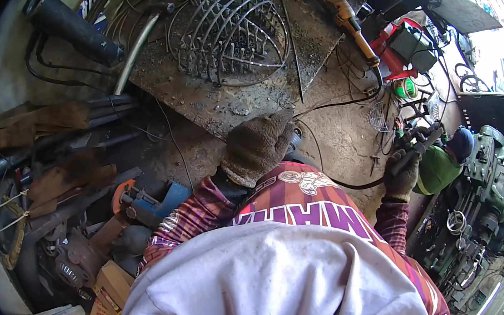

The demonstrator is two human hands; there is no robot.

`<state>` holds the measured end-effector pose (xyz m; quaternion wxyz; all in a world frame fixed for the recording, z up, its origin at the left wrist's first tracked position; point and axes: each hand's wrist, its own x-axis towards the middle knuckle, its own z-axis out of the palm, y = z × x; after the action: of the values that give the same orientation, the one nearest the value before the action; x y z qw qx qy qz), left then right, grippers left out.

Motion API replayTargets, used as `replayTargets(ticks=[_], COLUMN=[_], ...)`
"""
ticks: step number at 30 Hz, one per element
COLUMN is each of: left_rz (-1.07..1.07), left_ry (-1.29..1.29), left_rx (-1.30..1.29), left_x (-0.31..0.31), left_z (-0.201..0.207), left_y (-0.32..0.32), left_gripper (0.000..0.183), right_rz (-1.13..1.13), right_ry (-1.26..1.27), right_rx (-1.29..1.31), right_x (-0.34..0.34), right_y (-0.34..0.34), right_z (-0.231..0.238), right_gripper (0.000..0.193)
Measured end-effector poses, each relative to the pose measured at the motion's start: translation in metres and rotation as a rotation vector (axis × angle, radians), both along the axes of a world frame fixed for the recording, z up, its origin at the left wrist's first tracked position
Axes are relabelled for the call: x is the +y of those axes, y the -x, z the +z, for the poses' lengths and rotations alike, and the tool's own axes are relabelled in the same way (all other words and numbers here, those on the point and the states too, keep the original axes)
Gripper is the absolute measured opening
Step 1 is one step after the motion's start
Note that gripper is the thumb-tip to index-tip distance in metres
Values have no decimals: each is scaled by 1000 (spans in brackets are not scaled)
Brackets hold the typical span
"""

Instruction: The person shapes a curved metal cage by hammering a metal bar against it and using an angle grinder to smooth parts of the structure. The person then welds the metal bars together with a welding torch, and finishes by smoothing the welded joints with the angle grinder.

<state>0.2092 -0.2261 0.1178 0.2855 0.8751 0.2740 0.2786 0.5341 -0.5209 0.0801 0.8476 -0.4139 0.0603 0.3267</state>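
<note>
A wire cage (230, 34) is sitting on the surface (207, 100), with a grinder (341, 11) lying to its right. The left hand (257, 147) is resting at the surface's near edge. The right hand (405, 167) is gripping a torch (417, 143) further right, beside a machine (483, 192). Pipes (73, 132) are lying left of the surface.

Metal workshop, welding bench (207, 103), angle grinder (340, 11)

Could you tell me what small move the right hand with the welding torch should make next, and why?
Probably swing the right hand and its welding torch left toward the wire cage on the steel plate. The torch is off past the plate's edge, while the gloved left hand sits at the plate's near edge.
</note>
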Motion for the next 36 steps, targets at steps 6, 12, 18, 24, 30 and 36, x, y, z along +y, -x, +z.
replayTargets(ticks=[6, 12, 18, 24, 30, 36], left_rz=[42, 221, 653, 746, 819, 772], left_ry=[165, 200, -106, -13, 52, -19], left_rx=[80, 67, 327, 511, 602, 619], left_x=[3, -7, -21, -21, -15, -9], left_z=[20, 19, 8, 5, 1, 3], left_y=[-13, -23, -45, -61, -67, -74], left_gripper=[26, 26, 24, 26, 29, 29], right_rz=[-10, 13, -15, 154, 196, 256], right_ry=[89, 250, 528, 731, 771, 845], right_rx=[92, 388, 458, 535, 606, 608], right_x=[13, 29, 41, 19, 31, 29], right_y=[-40, -95, -130, -167, -183, -198], right_z=[-54, -147, -227, -261, -260, -286], right_gripper=[27, 24, 30, 28, 29, 23])
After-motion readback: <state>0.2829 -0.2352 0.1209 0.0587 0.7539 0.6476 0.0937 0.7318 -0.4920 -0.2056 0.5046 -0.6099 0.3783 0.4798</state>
